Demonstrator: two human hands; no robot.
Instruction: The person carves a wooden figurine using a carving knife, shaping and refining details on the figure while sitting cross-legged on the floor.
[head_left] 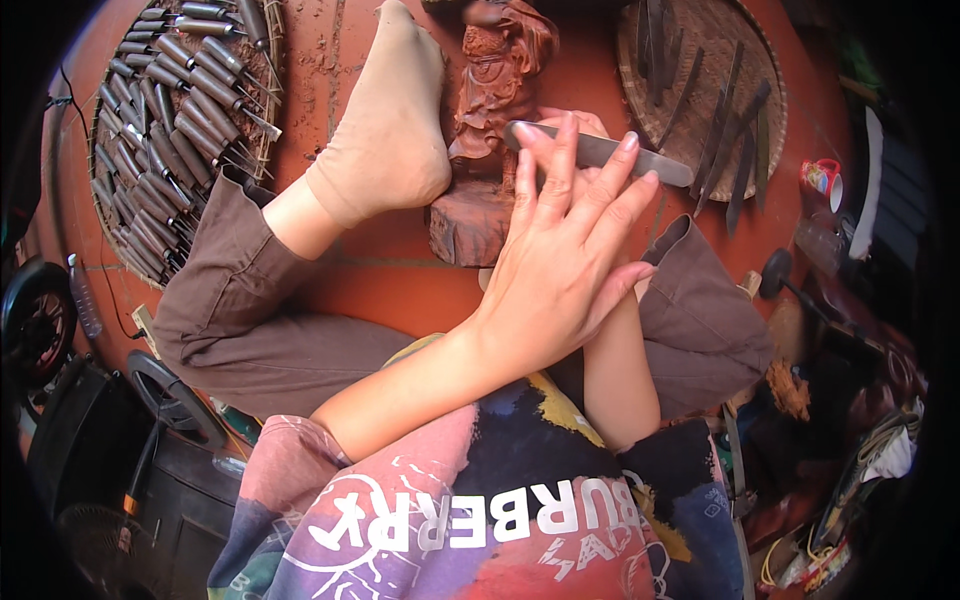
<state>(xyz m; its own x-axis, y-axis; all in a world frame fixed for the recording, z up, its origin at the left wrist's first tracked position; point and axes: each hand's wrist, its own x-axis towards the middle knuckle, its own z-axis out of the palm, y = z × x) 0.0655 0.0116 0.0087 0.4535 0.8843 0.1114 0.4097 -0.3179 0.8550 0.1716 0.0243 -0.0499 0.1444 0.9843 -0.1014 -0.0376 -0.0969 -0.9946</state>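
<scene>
A carved reddish-brown wooden figure stands upright on a rough wood block, beside my socked foot. To its right is a flat grey metal file, slanting across in front of the figure's lower part. My left hand reaches across with its fingers stretched and apart, lying over the file. Behind the file shows part of my right hand, with bent fingers around its far side. The left hand hides most of the right palm and thumb. Both forearms cross near the wrists.
At the far left a round woven tray holds many dark-handled carving tools. Another woven tray at the far right carries several dark files. A red-and-white mug sits beyond it. Wood shavings lie on the reddish floor.
</scene>
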